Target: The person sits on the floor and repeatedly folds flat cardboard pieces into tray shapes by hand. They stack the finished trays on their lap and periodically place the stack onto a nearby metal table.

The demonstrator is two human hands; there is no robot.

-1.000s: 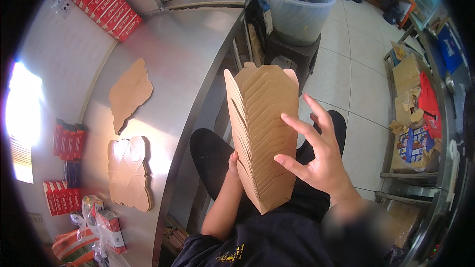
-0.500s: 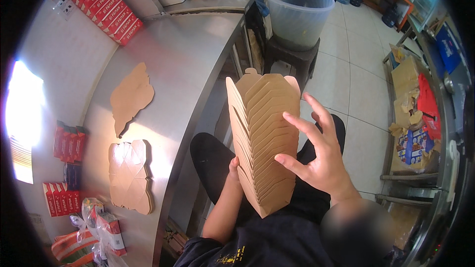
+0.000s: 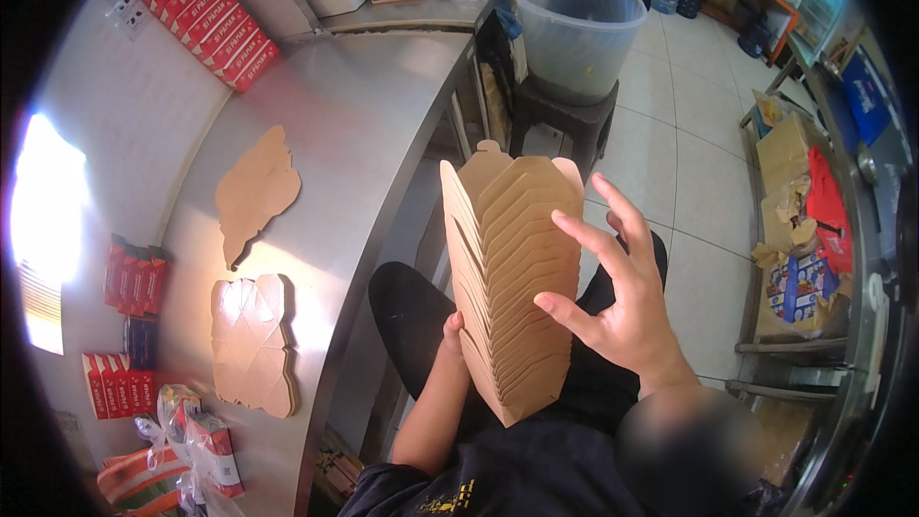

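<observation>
A tall nested stack of brown paper takeaway boxes [image 3: 517, 278] stands tilted in front of my body, above my lap. My left hand [image 3: 454, 333] grips its lower left side; the thumb shows at the edge, while the other fingers are hidden behind the boxes. On the right side, my right hand [image 3: 622, 302] is open, fingers spread. Its thumb and index fingertips overlap the stack's right face, and whether they touch it I cannot tell. To the left, a pile of flat folded box blanks [image 3: 251, 345] and a loose flat brown blank [image 3: 257, 187] lie on the steel counter [image 3: 383, 105].
Red cartons [image 3: 206, 14] are stacked at the counter's far left, with smaller red boxes [image 3: 134, 278] along the wall. A translucent bucket [image 3: 579, 38] stands on a dark stool [image 3: 565, 120] ahead. Shelving with cardboard [image 3: 790, 148] lines the right side.
The stack of boxes appears very slightly lower, and its upper layers have shifted a little. Both hands keep nearly the same pose.
</observation>
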